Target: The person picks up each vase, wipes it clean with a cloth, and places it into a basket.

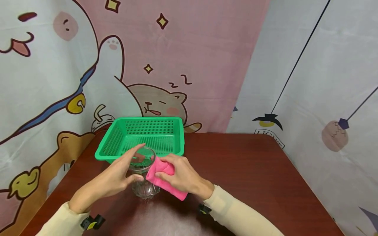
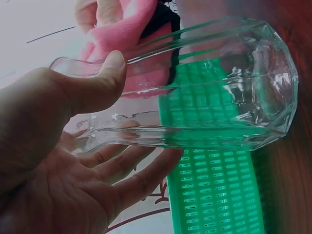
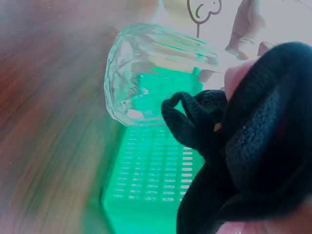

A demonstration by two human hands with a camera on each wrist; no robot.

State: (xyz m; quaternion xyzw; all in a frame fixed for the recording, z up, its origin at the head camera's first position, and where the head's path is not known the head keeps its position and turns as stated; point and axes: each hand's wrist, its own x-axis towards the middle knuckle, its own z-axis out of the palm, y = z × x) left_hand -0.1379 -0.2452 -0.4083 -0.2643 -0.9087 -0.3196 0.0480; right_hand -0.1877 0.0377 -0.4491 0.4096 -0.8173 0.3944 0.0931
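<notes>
A clear glass vase (image 1: 144, 190) with a wide mouth and faceted sides stands mouth up in the head view, its base close over the table. My left hand (image 1: 121, 173) holds it near the top; in the left wrist view, the thumb (image 2: 114, 66) lies on the near side and the fingers pass behind. My right hand (image 1: 184, 173) grips a folded pink cloth (image 1: 168, 186) at the vase's right side, near the rim. Dark fabric (image 3: 253, 141), the cloth's other face, fills much of the right wrist view and hides most of that hand's fingers.
A green slotted plastic basket (image 1: 149, 141) sits behind the vase at the back left of the dark red-brown table (image 1: 236, 177). Cartoon-printed curtains (image 1: 206, 65) hang along the table's back and sides.
</notes>
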